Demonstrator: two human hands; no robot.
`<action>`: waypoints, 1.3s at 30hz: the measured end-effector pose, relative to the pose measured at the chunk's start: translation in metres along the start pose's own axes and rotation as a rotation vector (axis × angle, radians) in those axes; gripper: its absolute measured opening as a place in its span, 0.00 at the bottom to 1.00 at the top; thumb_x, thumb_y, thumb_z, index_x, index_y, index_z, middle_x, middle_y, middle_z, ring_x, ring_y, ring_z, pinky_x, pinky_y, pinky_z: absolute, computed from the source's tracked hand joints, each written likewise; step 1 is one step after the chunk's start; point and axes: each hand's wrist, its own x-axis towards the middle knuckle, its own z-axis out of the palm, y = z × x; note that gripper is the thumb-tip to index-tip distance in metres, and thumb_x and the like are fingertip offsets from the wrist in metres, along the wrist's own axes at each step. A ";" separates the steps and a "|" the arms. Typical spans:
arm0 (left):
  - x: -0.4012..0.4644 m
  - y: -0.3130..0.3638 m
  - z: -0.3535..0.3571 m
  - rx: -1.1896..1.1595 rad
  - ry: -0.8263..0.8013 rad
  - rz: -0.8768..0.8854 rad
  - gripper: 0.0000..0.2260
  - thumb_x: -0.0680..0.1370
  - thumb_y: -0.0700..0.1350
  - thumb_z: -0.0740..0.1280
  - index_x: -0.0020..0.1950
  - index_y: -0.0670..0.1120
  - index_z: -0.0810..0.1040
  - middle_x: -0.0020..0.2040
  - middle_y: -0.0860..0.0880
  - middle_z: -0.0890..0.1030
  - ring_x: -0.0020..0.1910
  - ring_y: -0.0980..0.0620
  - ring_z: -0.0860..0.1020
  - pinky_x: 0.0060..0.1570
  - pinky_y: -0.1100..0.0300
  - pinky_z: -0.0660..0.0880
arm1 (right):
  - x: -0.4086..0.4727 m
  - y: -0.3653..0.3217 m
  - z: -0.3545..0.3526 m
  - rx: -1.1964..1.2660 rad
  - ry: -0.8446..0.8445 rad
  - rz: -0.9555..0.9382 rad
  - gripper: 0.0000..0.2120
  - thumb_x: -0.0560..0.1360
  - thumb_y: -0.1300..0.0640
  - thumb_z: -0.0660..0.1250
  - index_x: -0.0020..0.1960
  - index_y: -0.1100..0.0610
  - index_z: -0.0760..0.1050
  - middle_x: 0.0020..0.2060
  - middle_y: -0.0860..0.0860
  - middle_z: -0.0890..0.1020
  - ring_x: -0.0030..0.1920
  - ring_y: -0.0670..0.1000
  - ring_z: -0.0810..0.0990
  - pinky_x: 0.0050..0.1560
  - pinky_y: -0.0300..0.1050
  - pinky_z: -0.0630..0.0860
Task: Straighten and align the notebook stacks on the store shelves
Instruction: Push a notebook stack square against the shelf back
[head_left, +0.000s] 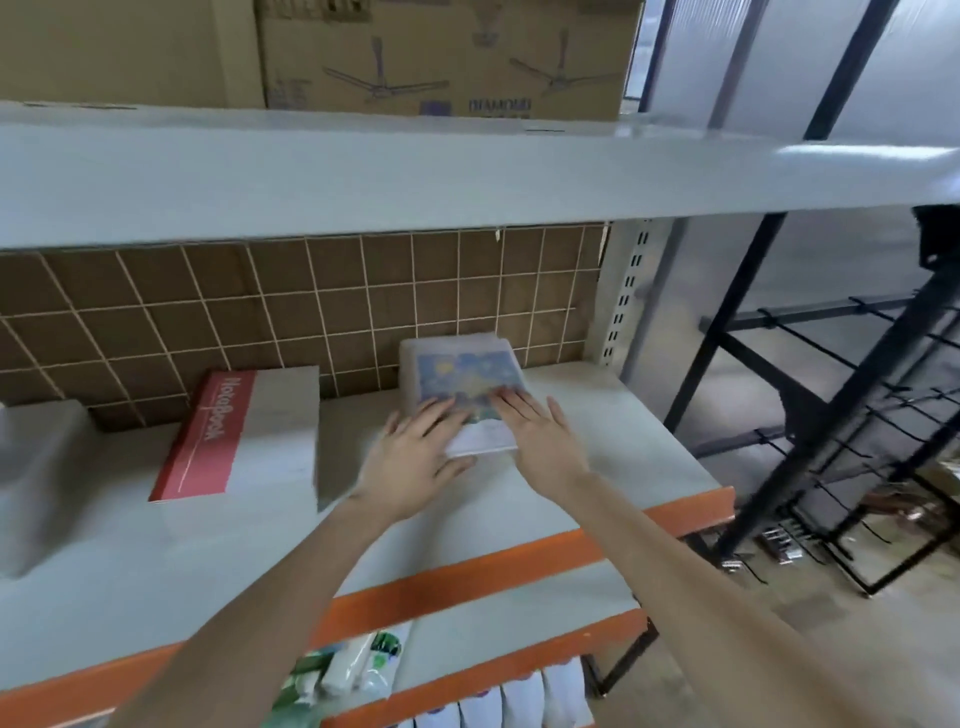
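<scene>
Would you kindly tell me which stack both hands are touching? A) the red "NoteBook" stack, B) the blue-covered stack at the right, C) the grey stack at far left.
B: the left hand and right hand lie flat on the blue-covered stack.

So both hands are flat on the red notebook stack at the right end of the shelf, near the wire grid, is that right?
Not quite. The head view shows the left hand and right hand lying flat on the blue-patterned notebook stack at the right end of the shelf. The red notebook stack sits further left, untouched.
</scene>
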 end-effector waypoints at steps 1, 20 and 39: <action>-0.002 0.002 -0.001 -0.021 0.015 -0.052 0.29 0.78 0.65 0.51 0.74 0.51 0.62 0.75 0.52 0.60 0.75 0.53 0.56 0.71 0.53 0.53 | 0.004 0.006 -0.002 0.018 -0.021 -0.023 0.34 0.78 0.63 0.58 0.78 0.52 0.45 0.77 0.46 0.48 0.76 0.45 0.45 0.74 0.50 0.41; -0.021 0.011 0.005 -0.258 0.285 -0.476 0.18 0.78 0.51 0.64 0.68 0.51 0.73 0.65 0.48 0.76 0.71 0.48 0.66 0.72 0.40 0.46 | 0.003 0.055 0.009 0.931 0.210 0.080 0.24 0.70 0.52 0.74 0.64 0.53 0.75 0.60 0.47 0.78 0.62 0.49 0.74 0.65 0.45 0.68; -0.021 0.028 0.004 -0.574 0.428 -0.596 0.17 0.75 0.45 0.69 0.64 0.48 0.76 0.60 0.46 0.79 0.53 0.53 0.79 0.74 0.54 0.48 | 0.009 0.062 0.009 1.001 0.142 0.092 0.23 0.71 0.54 0.73 0.65 0.50 0.74 0.59 0.41 0.76 0.65 0.49 0.71 0.67 0.43 0.65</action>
